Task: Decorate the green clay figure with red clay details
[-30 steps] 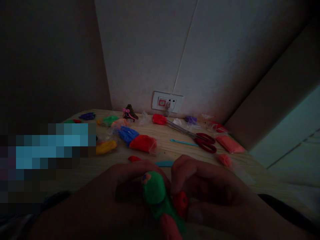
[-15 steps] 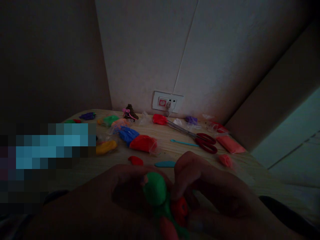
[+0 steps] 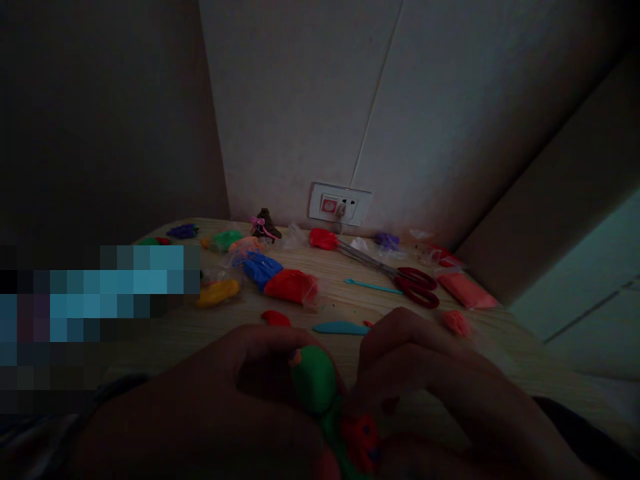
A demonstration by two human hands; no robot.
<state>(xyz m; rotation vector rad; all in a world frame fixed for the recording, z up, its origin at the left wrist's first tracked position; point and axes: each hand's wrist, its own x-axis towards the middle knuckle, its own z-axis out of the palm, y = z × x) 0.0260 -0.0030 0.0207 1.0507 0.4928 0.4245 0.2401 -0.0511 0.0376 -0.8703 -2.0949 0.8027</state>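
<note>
A green clay figure [image 3: 315, 381] with a rounded head sits low in the middle, and a small orange-pink bit shows on that head. My left hand [image 3: 215, 400] is closed around the figure from the left. On its right side is a red clay part [image 3: 361, 433] with dark spots. My right hand [image 3: 440, 387] has its bent fingers pressed to the figure around the red part; the contact is dim and partly hidden. Just beyond the hands lie a blue plastic clay knife [image 3: 340, 328] and a red clay piece [image 3: 276, 318].
Red-handled scissors [image 3: 417, 287] and a thin blue tool [image 3: 373, 287] lie on the wooden table [image 3: 330, 311]. Bagged clay in blue [image 3: 263, 270], red [image 3: 293, 285], yellow [image 3: 217, 293] and coral [image 3: 467, 288] surrounds them. A wall socket [image 3: 340, 205] is behind; a pixelated patch covers the left.
The whole view has shifted slightly, moving things a little to the right. My right fingers have shifted on the figure, showing more of the red part's dark spots.
</note>
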